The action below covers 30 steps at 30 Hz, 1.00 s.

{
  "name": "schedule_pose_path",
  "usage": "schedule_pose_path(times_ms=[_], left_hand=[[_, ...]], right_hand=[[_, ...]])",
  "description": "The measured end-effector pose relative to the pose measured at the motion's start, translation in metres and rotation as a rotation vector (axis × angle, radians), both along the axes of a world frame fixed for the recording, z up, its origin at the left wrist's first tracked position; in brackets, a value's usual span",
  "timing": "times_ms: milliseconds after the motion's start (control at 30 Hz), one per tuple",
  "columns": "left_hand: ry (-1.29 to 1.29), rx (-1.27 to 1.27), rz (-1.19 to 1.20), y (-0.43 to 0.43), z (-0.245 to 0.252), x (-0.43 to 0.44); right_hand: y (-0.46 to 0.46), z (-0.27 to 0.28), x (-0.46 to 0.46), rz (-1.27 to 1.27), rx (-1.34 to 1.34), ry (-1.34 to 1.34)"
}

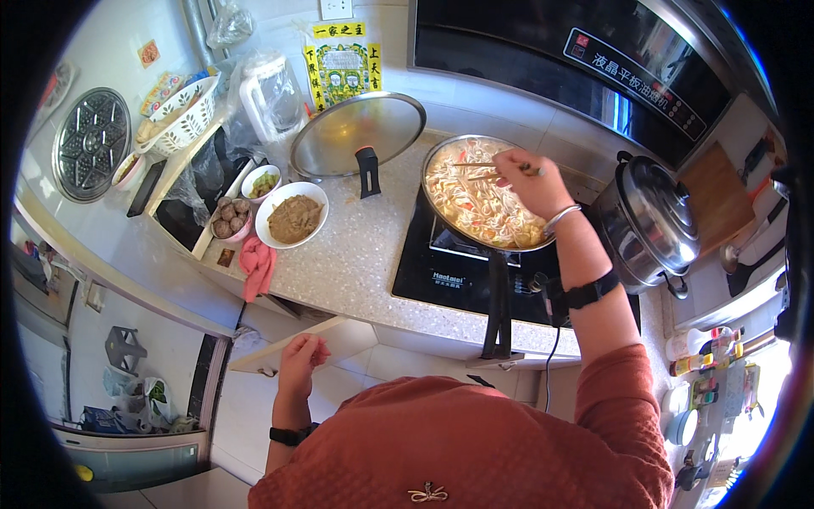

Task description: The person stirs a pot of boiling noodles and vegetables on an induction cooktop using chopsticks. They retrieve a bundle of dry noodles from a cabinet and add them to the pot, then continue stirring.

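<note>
My right hand (531, 181) grips a pair of chopsticks (474, 165) over a long-handled frying pan (498, 299). The pan sits on a black gas hob (439, 280) and holds noodles (467, 191) in broth with bits of egg and red and green pieces; the chopstick tips are at the noodles. My left hand (303, 357) hangs in front of the counter with its fingers curled together, and no object shows in it. Left of the pan, a glass pan lid (359, 133) with a black handle leans against the wall.
On the counter (362, 254) stand a bowl of brown paste (294, 214), a bowl of meatballs (230, 218) and a small bowl of greens (262, 184), with a pink cloth (257, 267) at the edge. A steel stockpot (652, 223) is at the right. Below, a cupboard door (337, 343) stands ajar.
</note>
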<state>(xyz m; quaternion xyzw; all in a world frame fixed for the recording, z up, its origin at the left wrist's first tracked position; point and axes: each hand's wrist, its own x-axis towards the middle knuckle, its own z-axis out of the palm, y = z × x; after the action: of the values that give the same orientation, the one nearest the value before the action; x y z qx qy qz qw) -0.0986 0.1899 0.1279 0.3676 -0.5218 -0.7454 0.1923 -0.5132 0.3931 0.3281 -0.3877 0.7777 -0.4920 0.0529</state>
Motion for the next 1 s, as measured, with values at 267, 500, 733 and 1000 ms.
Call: schedule_pose_path(times_ms=[267,500,733,1000], left_hand=[[0.011,0.039,0.012,0.001,0.002,0.007],[-0.064,-0.138,-0.100,-0.010,-0.010,0.000],[0.068,-0.035,-0.156,-0.010,-0.010,-0.012],[0.006,0.005,-0.070,-0.007,-0.017,0.014]], right_hand=[[0.034,-0.007,0.009,-0.110,-0.010,-0.084],[0.093,-0.009,0.066,-0.228,-0.275,-0.190],[0.098,-0.035,0.094,-0.309,-0.163,-0.087],[0.088,-0.034,0.098,-0.256,-0.199,-0.062]])
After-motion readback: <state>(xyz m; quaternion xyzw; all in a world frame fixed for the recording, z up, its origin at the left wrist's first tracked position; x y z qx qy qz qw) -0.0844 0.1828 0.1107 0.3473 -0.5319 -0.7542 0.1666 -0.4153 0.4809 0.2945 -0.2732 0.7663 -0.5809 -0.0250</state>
